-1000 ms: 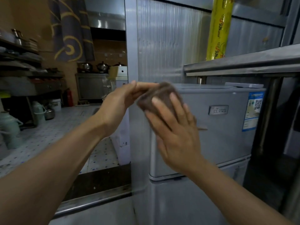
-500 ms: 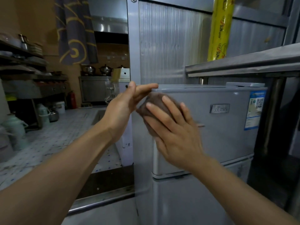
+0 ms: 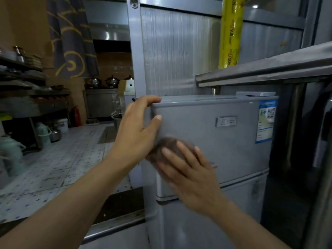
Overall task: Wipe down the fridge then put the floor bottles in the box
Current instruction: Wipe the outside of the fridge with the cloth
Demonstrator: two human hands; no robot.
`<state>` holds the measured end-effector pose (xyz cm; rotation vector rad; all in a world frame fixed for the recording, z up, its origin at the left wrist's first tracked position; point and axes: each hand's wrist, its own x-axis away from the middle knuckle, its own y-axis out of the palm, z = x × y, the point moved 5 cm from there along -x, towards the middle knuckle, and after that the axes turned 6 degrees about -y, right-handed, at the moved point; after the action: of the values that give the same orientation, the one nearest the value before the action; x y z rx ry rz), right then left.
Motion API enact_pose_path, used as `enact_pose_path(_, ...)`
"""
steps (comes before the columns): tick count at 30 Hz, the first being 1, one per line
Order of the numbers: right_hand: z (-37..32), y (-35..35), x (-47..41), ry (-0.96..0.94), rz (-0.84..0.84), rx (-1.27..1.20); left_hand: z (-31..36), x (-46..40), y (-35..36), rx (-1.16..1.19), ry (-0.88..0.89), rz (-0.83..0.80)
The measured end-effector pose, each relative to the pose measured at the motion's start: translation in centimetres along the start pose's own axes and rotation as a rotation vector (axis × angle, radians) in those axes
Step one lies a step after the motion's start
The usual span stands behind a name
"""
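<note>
A small grey two-door fridge (image 3: 224,141) stands in front of me, with a blue label at the upper right of its top door. My right hand (image 3: 190,175) presses a brown cloth (image 3: 168,143) flat against the left part of the upper door. My left hand (image 3: 138,132) grips the fridge's top left corner, fingers over the top edge and thumb on the door face. No floor bottles or box are in sight.
A steel shelf (image 3: 260,72) hangs just above the fridge, with a yellow cling-film roll (image 3: 230,33) standing on it. A metal post (image 3: 137,60) runs up beside the fridge's left edge. Tiled floor (image 3: 53,168), jugs (image 3: 10,151) and kitchen racks lie to the left.
My right hand has slid the cloth down from the fridge's top left corner to the middle of the upper door. My left hand has let go of the cloth and taken the top corner.
</note>
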<state>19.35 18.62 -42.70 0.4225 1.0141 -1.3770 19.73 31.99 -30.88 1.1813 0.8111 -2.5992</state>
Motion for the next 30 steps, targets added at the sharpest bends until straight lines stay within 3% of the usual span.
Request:
enact_pose_path(3,4.3,-1.2,-2.0,0.186,0.098,-0.037,1.2,-0.4,0.1,-0.161,0.099,0.064)
enact_pose_path(7,9.0,-1.4,0.6,0.330,0.082,-0.017,2.0,-0.1,0.5,-0.365,0.221,0.173)
enact_pose_path(13,18.1,-1.5,8.1,1.106,0.083,-0.197,2.6,0.2,2.2,-0.485,0.255,0.251)
enact_pose_path(15,17.0,-1.5,7.4,1.106,0.092,-0.213,3.2,0.3,2.7,-0.516,0.257,0.275)
enact_pose_path(19,11.0,-0.8,3.8,0.779,0.142,-0.276,5.2,0.6,5.8,-0.646,0.333,0.191)
enact_pose_path(22,12.3,-1.0,4.2,0.747,0.156,-0.303,5.5,0.6,7.4,-0.690,0.339,0.161)
enact_pose_path(27,20.1,-1.6,4.4,0.982,0.258,-0.340,4.9,0.3,7.5,-0.718,0.363,0.221)
enact_pose_path(30,20.9,-0.6,5.7,1.050,0.292,-0.343,4.9,0.3,7.8,-0.720,0.360,0.226)
